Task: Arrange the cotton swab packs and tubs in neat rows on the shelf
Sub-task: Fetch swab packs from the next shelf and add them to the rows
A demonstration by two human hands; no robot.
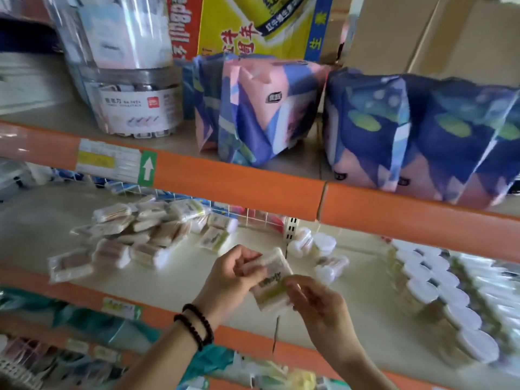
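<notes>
A: Nearest us, both hands hold one swab pack (271, 282) just above the middle shelf (174, 280). Our left hand (230, 280), two dark bead bracelets (194, 325) at its wrist, pinches the pack's upper left edge between thumb and curled fingers.

B: And our right hand (315, 302) pinches the pack's right edge the same way. The pack is tilted, its green print facing us.

A: Right of the hands, we see white-lidded tubs (439, 294) lined in close rows along the shelf. A few loose tubs (318, 249) lie apart near the white upright.

B: Left and farther back, a loose pile of packs (135, 235) lies scattered, some overlapping, none in rows.

A: Above, past the orange shelf edge (239, 187), we see blue-and-pink tissue packs (261, 108) standing beside a clear jar (135, 105).

B: Behind those, a yellow carton (253, 23) and a brown box (436, 35) stand at the back.
</notes>
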